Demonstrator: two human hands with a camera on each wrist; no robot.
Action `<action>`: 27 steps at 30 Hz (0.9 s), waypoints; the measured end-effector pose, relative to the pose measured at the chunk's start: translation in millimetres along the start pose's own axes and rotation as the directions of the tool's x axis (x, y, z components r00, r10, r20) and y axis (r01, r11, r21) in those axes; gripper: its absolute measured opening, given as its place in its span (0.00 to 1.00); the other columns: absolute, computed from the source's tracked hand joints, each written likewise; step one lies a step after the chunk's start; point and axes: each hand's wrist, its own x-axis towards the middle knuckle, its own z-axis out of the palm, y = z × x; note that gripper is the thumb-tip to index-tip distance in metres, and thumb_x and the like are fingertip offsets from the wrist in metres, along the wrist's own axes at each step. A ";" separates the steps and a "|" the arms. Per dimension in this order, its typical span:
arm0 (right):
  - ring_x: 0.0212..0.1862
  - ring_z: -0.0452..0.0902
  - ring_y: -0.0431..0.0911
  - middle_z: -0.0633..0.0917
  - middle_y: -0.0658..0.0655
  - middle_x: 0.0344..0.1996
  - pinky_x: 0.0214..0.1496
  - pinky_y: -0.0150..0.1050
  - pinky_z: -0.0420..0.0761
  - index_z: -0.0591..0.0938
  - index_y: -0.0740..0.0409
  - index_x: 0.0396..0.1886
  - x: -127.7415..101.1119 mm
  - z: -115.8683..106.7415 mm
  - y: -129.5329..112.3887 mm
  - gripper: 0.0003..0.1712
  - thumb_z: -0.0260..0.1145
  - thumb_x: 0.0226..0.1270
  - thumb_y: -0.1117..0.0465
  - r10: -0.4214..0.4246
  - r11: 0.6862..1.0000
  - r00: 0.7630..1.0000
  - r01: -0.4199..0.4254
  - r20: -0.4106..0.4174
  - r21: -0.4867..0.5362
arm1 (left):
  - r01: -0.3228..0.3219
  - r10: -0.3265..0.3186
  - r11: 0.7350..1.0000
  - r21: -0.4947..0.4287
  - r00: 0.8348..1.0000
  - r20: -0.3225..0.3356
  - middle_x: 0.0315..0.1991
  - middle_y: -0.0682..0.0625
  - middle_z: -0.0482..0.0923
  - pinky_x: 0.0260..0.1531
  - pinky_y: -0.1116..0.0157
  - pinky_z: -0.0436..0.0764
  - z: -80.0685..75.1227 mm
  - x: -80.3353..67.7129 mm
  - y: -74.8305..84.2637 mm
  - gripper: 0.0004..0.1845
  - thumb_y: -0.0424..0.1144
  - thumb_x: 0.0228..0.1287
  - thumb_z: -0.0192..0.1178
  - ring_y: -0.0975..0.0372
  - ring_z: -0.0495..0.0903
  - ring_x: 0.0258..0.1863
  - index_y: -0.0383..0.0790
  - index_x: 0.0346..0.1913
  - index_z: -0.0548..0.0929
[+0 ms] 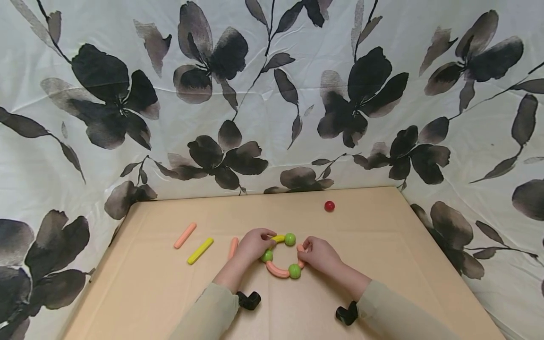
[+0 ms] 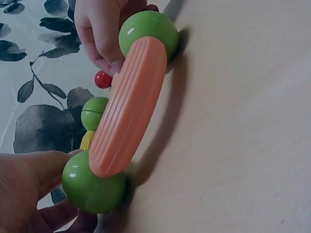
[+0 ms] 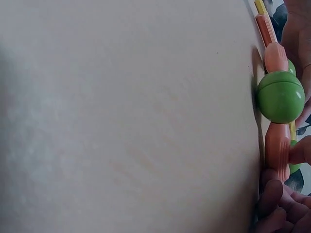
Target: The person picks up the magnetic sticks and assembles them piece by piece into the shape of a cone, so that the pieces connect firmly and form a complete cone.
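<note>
The ring of curved sticks and green balls [image 1: 281, 257] lies flat on the tan bench [image 1: 382, 245], near the middle, between the two hands. The left hand [image 1: 253, 244] sits at the ring's left side, its grip curled on the yellow curved piece [image 1: 278, 238] at the far-left of the ring. The right hand [image 1: 319, 255] sits at the ring's right side, its grip pinching the orange curved piece [image 1: 301, 255] there. The near arc is an orange curved stick [image 2: 129, 109] that joins two green balls: one [image 2: 92, 182] just beside the left hand, the other [image 2: 148, 31] beside the right hand. A third green ball [image 1: 290, 239] sits at the far side. To the left lie a straight orange stick [image 1: 184, 235], a yellow stick [image 1: 200, 250] and another orange stick [image 1: 233, 247], partly behind the left hand. A red ball [image 1: 329, 206] rests well apart, farther back on the right.
</note>
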 end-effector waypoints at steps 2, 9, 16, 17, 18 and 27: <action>0.23 0.70 0.43 0.76 0.50 0.20 0.26 0.37 0.67 0.79 0.55 0.35 0.9 0.2 -0.6 0.12 0.72 0.58 0.55 -0.010 1.000 1.000 0.010 -0.007 -0.004 | -0.003 0.003 1.000 -0.001 1.000 0.001 0.37 0.54 0.81 0.35 0.64 0.75 0.2 0.0 -0.2 0.12 0.41 0.63 0.68 0.64 0.76 0.33 0.48 0.49 0.87; 0.21 0.71 0.43 0.77 0.49 0.18 0.26 0.37 0.67 0.80 0.54 0.37 4.5 -0.9 -4.7 0.12 0.71 0.57 0.55 -0.027 0.999 1.000 0.027 -0.008 -0.037 | -0.019 0.019 1.000 -0.005 1.000 0.012 0.37 0.54 0.81 0.39 0.62 0.76 -0.8 -1.2 1.3 0.12 0.41 0.63 0.68 0.63 0.76 0.35 0.49 0.49 0.88; 0.22 0.72 0.43 0.78 0.48 0.17 0.27 0.38 0.68 0.80 0.53 0.39 5.9 -2.8 -6.8 0.12 0.71 0.59 0.55 -0.036 0.997 0.999 0.036 0.007 -0.067 | -0.018 0.018 1.000 0.004 1.000 0.008 0.37 0.54 0.81 0.38 0.62 0.75 -0.2 -1.0 1.0 0.12 0.42 0.63 0.67 0.63 0.76 0.35 0.49 0.49 0.87; 0.22 0.72 0.43 0.78 0.48 0.17 0.27 0.38 0.68 0.80 0.53 0.39 6.5 -3.1 -6.7 0.12 0.71 0.59 0.55 -0.032 0.997 0.999 0.033 0.011 -0.067 | -0.016 0.016 1.000 -0.001 1.000 0.008 0.36 0.55 0.81 0.38 0.62 0.75 -0.1 -1.0 1.0 0.12 0.42 0.63 0.67 0.63 0.76 0.35 0.49 0.49 0.87; 0.22 0.72 0.43 0.78 0.47 0.17 0.27 0.38 0.68 0.80 0.53 0.40 7.3 -3.2 -6.4 0.12 0.71 0.60 0.54 -0.034 0.997 0.999 0.035 0.017 -0.066 | -0.014 0.014 1.000 -0.002 1.000 0.007 0.36 0.55 0.81 0.38 0.62 0.75 0.1 -0.9 0.8 0.12 0.42 0.63 0.67 0.63 0.77 0.35 0.49 0.49 0.87; 0.24 0.70 0.44 0.76 0.49 0.21 0.28 0.38 0.66 0.83 0.51 0.44 18.7 -7.6 -6.2 0.14 0.71 0.60 0.53 -0.066 0.991 0.997 0.070 0.034 -0.113 | -0.002 0.003 1.000 -0.009 1.000 0.014 0.36 0.54 0.81 0.36 0.63 0.76 -0.1 -3.8 -1.0 0.13 0.43 0.65 0.67 0.63 0.77 0.34 0.49 0.51 0.87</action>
